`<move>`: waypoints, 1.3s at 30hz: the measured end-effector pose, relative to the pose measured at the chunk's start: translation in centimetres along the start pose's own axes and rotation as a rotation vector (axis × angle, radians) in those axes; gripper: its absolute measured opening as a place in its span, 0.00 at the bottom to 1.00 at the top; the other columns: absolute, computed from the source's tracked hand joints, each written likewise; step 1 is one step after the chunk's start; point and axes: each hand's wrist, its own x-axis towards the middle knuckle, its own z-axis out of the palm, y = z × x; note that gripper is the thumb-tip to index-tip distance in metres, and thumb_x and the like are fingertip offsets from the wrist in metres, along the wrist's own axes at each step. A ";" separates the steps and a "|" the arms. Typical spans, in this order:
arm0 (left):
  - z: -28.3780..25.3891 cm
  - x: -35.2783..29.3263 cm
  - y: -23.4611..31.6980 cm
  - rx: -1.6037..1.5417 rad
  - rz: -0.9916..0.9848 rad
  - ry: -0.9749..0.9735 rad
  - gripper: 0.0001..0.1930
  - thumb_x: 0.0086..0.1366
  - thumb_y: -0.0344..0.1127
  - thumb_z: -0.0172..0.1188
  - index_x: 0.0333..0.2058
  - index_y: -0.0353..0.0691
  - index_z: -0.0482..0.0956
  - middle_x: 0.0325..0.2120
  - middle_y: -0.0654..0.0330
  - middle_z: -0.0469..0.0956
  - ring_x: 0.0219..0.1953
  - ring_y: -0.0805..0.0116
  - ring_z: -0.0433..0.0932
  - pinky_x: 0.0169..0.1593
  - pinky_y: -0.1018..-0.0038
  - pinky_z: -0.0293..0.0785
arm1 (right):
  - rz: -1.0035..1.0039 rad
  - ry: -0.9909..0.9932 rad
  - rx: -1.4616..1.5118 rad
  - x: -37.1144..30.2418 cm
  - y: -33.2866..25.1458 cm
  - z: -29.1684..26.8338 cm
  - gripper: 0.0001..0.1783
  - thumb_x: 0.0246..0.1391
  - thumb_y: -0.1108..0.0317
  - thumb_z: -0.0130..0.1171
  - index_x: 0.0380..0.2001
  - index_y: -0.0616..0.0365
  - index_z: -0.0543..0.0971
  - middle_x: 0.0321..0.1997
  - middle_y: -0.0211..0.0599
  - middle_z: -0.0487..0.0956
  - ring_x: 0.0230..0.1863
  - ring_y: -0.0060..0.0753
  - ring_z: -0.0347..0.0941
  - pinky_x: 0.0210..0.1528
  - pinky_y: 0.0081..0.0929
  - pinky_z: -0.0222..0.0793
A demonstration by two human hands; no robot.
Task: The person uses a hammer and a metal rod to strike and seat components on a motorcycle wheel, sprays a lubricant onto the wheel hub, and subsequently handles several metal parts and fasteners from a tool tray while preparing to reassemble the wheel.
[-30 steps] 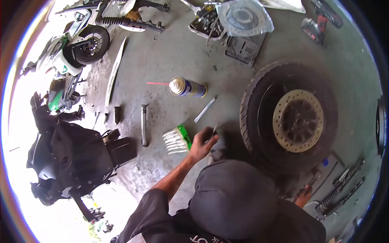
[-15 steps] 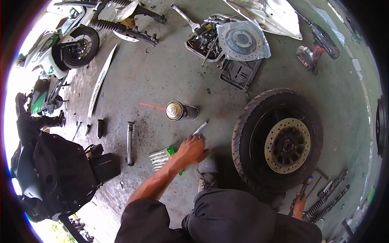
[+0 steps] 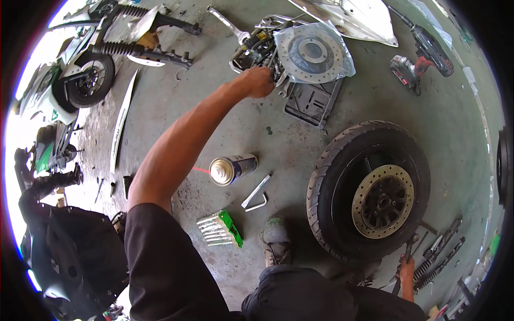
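My left hand (image 3: pixel 258 82) reaches far forward to the near edge of a tray of loose tools (image 3: pixel 260 48). Its fingers curl inward in shadow among the tools, and whatever they grip is hidden. At the lower right, my right hand (image 3: pixel 408 267) is wrapped round a ratchet wrench (image 3: pixel 411 245), whose head points up beside the wheel (image 3: pixel 332 208). On the floor between my arms lie a silver rod-like tool (image 3: pixel 256 191) and a small L-shaped hex key (image 3: pixel 257 204). Close by is a green holder (image 3: pixel 230 227) with several silver hex keys in it.
A spray can (image 3: pixel 231 169) with a red straw stands left of centre. Beyond are a bagged brake disc (image 3: pixel 312 53), a black plastic case (image 3: pixel 316 101) and a cordless impact driver (image 3: pixel 425 53). Shock absorbers (image 3: pixel 428 262) lie at right. Motorcycle parts (image 3: pixel 69 257) fill the left.
My left hand has left the hex key and silver tool on the floor and moved forward to the tool tray. My right hand still grips the ratchet wrench, slightly lower in view.
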 end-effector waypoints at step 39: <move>5.3 -1.7 -5.7 -0.041 0.177 0.392 0.15 0.63 0.45 0.61 0.38 0.38 0.76 0.34 0.51 0.71 0.41 0.49 0.72 0.47 0.56 0.69 | 0.253 0.215 0.299 -3.5 -3.1 4.4 0.13 0.58 0.55 0.57 0.34 0.51 0.70 0.15 0.23 0.61 0.09 0.19 0.56 0.09 0.22 0.52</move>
